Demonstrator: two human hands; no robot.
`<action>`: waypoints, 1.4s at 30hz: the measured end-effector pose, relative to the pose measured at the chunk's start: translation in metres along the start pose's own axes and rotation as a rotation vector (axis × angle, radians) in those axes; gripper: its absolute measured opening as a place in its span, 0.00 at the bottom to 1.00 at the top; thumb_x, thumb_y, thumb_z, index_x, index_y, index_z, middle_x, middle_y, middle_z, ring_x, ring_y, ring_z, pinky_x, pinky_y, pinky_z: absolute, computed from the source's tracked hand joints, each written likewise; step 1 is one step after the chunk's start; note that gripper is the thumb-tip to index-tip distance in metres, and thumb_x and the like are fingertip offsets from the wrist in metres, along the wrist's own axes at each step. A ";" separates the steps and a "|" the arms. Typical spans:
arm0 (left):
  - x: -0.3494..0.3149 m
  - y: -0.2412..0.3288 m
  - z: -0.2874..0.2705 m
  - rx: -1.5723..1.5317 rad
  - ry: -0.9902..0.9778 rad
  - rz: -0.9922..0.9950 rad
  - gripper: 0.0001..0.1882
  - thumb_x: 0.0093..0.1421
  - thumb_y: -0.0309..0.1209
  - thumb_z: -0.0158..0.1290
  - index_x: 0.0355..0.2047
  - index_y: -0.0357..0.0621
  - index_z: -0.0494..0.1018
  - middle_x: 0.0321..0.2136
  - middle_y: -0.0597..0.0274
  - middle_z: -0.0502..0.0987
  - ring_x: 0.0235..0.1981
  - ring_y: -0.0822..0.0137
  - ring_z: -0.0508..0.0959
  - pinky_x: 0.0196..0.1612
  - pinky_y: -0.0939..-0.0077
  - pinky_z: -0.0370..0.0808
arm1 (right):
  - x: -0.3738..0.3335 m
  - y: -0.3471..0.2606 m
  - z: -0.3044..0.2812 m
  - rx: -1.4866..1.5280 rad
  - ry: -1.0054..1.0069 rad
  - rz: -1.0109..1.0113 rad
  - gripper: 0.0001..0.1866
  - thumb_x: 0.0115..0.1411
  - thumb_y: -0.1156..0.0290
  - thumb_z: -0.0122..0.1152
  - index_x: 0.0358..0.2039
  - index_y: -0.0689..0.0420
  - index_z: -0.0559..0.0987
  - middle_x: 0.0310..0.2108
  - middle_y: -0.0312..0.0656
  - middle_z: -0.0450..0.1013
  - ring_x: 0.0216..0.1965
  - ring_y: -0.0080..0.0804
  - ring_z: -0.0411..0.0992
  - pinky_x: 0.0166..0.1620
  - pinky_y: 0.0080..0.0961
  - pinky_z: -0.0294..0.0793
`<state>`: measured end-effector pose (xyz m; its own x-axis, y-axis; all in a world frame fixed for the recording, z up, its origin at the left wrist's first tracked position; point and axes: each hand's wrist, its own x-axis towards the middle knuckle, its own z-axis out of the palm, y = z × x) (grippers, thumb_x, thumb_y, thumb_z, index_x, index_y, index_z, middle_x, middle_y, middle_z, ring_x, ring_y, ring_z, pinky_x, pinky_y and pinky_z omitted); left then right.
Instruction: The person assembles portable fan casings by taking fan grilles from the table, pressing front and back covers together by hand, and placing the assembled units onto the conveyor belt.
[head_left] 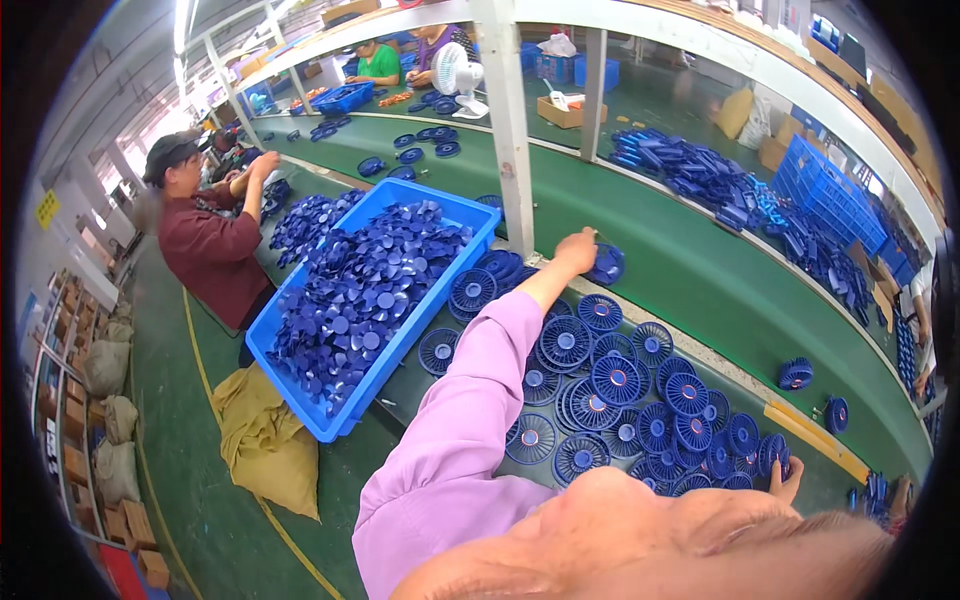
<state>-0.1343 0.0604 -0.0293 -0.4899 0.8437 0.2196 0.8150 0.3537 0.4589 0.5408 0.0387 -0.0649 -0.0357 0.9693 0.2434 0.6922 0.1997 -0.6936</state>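
Observation:
My left hand [576,250], at the end of a lilac sleeve, reaches over the near edge of the green conveyor belt. Its fingers are closed on a round dark-blue fan grille [609,265]. At the lower right, my right hand [787,481] is partly hidden; its visible fingers grip the edge of another blue fan grille [771,452]. Between the hands, many similar spoked grilles [614,380] lie in overlapping heaps on the worktable. To the left of my arm, a light-blue tray [352,408] holds a heap of small dark-blue discs.
The green conveyor belt [680,262] runs past a white post [505,130] and carries scattered blue parts. A co-worker in a maroon top [212,240] works at the left. Beyond the belt are piled blue parts [690,175] and a blue crate [830,195]. A yellowish sack [262,435] lies below the tray.

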 end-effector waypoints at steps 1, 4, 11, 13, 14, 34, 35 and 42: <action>-0.002 0.005 0.001 -0.035 0.023 0.025 0.14 0.60 0.36 0.50 0.40 0.37 0.66 0.31 0.40 0.78 0.36 0.43 0.78 0.40 0.49 0.74 | 0.003 0.004 -0.002 0.029 -0.042 0.037 0.20 0.56 0.71 0.62 0.47 0.64 0.71 0.43 0.48 0.72 0.46 0.39 0.70 0.54 0.30 0.65; -0.020 0.026 0.006 -0.298 0.132 0.093 0.15 0.60 0.37 0.50 0.41 0.37 0.67 0.30 0.42 0.78 0.35 0.44 0.78 0.39 0.52 0.74 | 0.010 -0.013 0.005 0.154 0.083 -0.074 0.26 0.53 0.74 0.63 0.53 0.64 0.69 0.47 0.50 0.71 0.50 0.41 0.69 0.57 0.31 0.64; -0.117 0.136 -0.003 -1.138 -0.076 0.109 0.17 0.63 0.41 0.50 0.37 0.37 0.76 0.33 0.60 0.79 0.35 0.71 0.75 0.40 0.75 0.72 | -0.025 -0.215 0.062 0.228 0.124 -0.444 0.39 0.44 0.80 0.66 0.60 0.59 0.64 0.59 0.45 0.62 0.61 0.40 0.59 0.64 0.33 0.54; -0.149 0.151 0.007 -1.433 -0.191 -0.001 0.17 0.65 0.44 0.50 0.40 0.43 0.72 0.35 0.66 0.76 0.37 0.76 0.73 0.41 0.78 0.71 | -0.040 -0.266 0.088 0.227 0.039 -0.583 0.43 0.39 0.80 0.69 0.59 0.58 0.65 0.58 0.47 0.62 0.61 0.44 0.58 0.65 0.36 0.52; -0.163 0.152 0.013 -1.592 -0.276 -0.009 0.16 0.65 0.45 0.50 0.41 0.45 0.71 0.35 0.67 0.75 0.36 0.76 0.73 0.40 0.77 0.72 | -0.050 -0.289 0.096 0.182 0.016 -0.652 0.44 0.37 0.78 0.70 0.59 0.58 0.65 0.58 0.49 0.62 0.61 0.47 0.57 0.64 0.39 0.53; -0.280 0.180 -0.037 -1.376 0.268 0.304 0.12 0.67 0.30 0.37 0.48 0.38 0.62 0.43 0.57 0.65 0.48 0.67 0.66 0.55 0.73 0.62 | -0.093 -0.301 0.164 0.729 -0.244 -0.466 0.46 0.58 0.35 0.44 0.62 0.63 0.57 0.61 0.49 0.57 0.62 0.41 0.55 0.64 0.39 0.50; -0.278 0.177 -0.042 -1.360 0.252 0.290 0.14 0.67 0.32 0.37 0.49 0.39 0.62 0.44 0.56 0.64 0.49 0.65 0.65 0.55 0.71 0.61 | -0.091 -0.308 0.163 0.698 -0.231 -0.502 0.44 0.59 0.37 0.44 0.62 0.63 0.58 0.60 0.49 0.58 0.62 0.41 0.55 0.64 0.38 0.50; -0.228 0.130 -0.020 -1.101 0.120 0.213 0.15 0.69 0.35 0.37 0.50 0.38 0.61 0.45 0.53 0.66 0.51 0.63 0.67 0.57 0.70 0.62 | -0.052 -0.330 0.169 0.635 -0.469 -0.474 0.31 0.57 0.64 0.57 0.60 0.58 0.63 0.58 0.47 0.62 0.62 0.38 0.58 0.63 0.32 0.55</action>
<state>0.0766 -0.0944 -0.0024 -0.4483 0.7793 0.4379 0.1979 -0.3912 0.8988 0.1930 -0.0528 0.0368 -0.5996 0.6968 0.3936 0.0092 0.4978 -0.8672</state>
